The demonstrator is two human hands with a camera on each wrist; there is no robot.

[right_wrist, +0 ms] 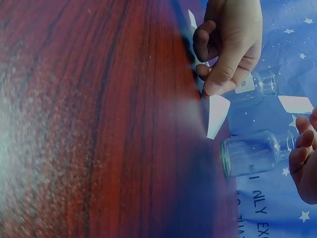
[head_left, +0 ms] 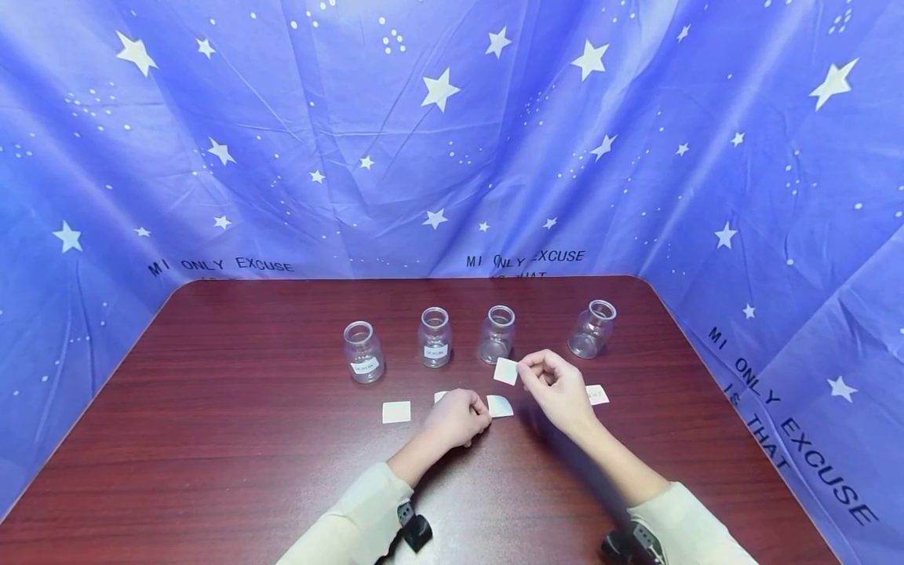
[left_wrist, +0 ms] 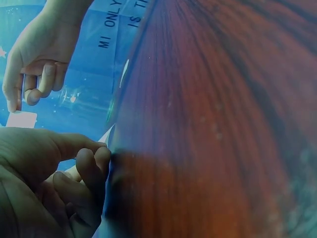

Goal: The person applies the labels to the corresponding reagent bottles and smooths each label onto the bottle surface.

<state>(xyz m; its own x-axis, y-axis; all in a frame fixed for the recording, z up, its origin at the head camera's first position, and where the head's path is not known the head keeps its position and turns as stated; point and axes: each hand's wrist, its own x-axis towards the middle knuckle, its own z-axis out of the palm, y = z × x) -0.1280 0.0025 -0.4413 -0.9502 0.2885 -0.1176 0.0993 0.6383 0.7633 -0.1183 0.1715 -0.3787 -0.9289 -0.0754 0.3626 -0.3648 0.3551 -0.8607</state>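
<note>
My right hand (head_left: 556, 390) pinches a small white square label (head_left: 505, 370) by its right edge, in front of the third glass jar (head_left: 497, 336). Lower and to the left, my left hand (head_left: 459, 416) has its thumb and fingertips at the corner of a curved white paper slip (head_left: 500, 406). In the right wrist view that slip (right_wrist: 218, 115) stands up from the tabletop, pinched at one end. The left wrist view shows the left hand's fingers (left_wrist: 89, 166) curled together, with the slip's edge just past the tips.
Two glass jars on the left, the first jar (head_left: 363, 353) and second jar (head_left: 435, 337), bear written labels. A bare jar (head_left: 592, 329) stands at far right. White slips lie on the table: a left slip (head_left: 396, 412) and a written one (head_left: 597, 394) beside my right hand.
</note>
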